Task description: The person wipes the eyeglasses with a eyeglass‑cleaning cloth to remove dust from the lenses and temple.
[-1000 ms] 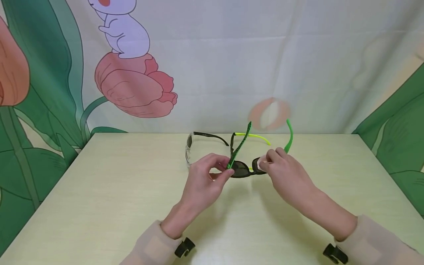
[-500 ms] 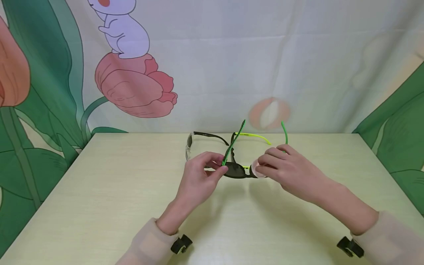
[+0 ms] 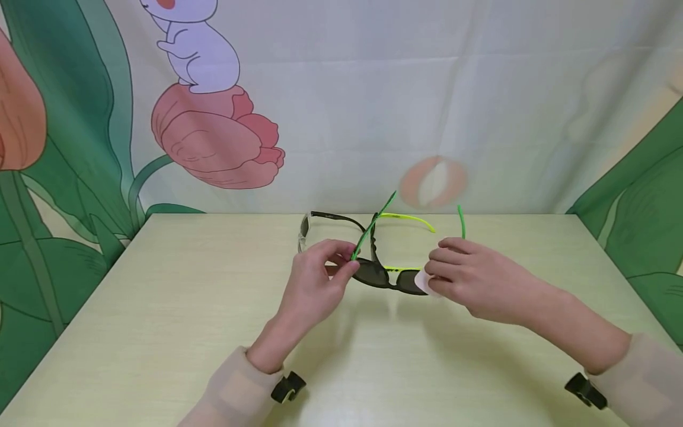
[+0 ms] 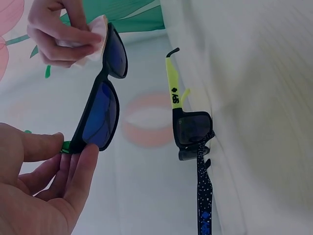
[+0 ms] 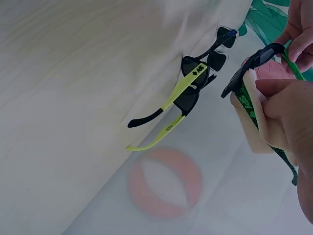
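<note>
Black-framed sunglasses [image 3: 372, 273] with green temples are held up above the table, lenses side toward the person. My left hand [image 3: 315, 281] pinches them by the left hinge, thumb and fingers on the frame end in the left wrist view. A pale, thin cloth [image 3: 423, 283] is pinched in my right hand [image 3: 475, 279] and lies against the outer part of the right lens. Seen from the right wrist, the cloth [image 5: 254, 127] folds around the frame's end beside the green-lettered temple. The right hand covers that hinge in the head view.
Behind the held pair, sunglasses with yellow temples [image 5: 190, 85] rest on the table [image 3: 160, 332]. To their left stands a clear-framed pair [image 3: 303, 231] with dark temples, partly hidden by the left hand. A printed cloth backdrop [image 3: 341, 118] hangs at the table's back edge.
The sunglasses and my left hand have shifted slightly left, and the frame now tilts down to the right. My right hand has slid the cloth outward across the right lens, baring its inner part.
</note>
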A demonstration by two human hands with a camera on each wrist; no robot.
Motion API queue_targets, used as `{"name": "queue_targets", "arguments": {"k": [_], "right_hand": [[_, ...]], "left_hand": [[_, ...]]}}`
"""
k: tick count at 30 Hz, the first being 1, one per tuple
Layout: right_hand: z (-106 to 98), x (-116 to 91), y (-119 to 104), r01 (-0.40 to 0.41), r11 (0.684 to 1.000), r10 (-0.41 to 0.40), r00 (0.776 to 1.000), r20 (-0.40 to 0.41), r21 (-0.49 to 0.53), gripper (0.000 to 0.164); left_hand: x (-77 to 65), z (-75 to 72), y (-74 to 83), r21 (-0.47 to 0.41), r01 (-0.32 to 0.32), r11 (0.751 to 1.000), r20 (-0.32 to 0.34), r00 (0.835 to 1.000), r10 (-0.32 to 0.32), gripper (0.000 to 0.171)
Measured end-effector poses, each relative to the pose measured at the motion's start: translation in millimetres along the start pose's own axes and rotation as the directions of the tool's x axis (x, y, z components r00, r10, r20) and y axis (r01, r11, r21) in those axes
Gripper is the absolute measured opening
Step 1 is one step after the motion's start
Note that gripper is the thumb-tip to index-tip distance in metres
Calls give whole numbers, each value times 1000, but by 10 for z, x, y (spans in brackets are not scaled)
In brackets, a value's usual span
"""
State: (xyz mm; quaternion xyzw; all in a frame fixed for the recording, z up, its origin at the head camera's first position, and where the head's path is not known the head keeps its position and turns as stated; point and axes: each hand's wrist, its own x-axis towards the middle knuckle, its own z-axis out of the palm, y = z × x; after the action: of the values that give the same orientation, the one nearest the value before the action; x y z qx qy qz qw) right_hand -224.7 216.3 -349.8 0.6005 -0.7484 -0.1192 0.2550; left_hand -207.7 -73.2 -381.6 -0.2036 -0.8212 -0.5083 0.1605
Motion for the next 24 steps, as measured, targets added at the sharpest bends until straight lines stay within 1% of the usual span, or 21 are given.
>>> {"name": "queue_targets", "arguments": {"k": [3,7,11,14,18,20,21,24], "right_hand": [[-12,-3,-13,-3,1000,3,1000,21,31,20],[-48,8,-39,-22,999,20,997,71,29,29],[-71,34,-69,-33,999,36,993,116,-26,35],[-55,50,-92,-26,996,36,991,131,-80,35],[0,47,-131,29,984,-6,992,130,-177,31],[27,47,-162,56,976,-34,994,107,-212,14],[38,50,-181,66,973,-47,995,93,-222,15],[59,69,-245,78,974,-68,996,50,-212,42]], "left_hand": [[11,-11,0,11,-12,1000,-4,1000,12,16],[23,-23,-9,27,-19,999,0,1000,19,16],[35,-33,-7,36,-33,999,11,999,33,16],[46,-39,2,38,-48,998,17,999,47,17],[70,-60,-3,29,-55,998,10,998,55,19],[87,-81,-20,18,-58,998,0,998,58,19],[94,-93,-29,16,-58,998,-5,998,58,20],[117,-126,-61,4,-56,998,-12,998,56,20]]}}
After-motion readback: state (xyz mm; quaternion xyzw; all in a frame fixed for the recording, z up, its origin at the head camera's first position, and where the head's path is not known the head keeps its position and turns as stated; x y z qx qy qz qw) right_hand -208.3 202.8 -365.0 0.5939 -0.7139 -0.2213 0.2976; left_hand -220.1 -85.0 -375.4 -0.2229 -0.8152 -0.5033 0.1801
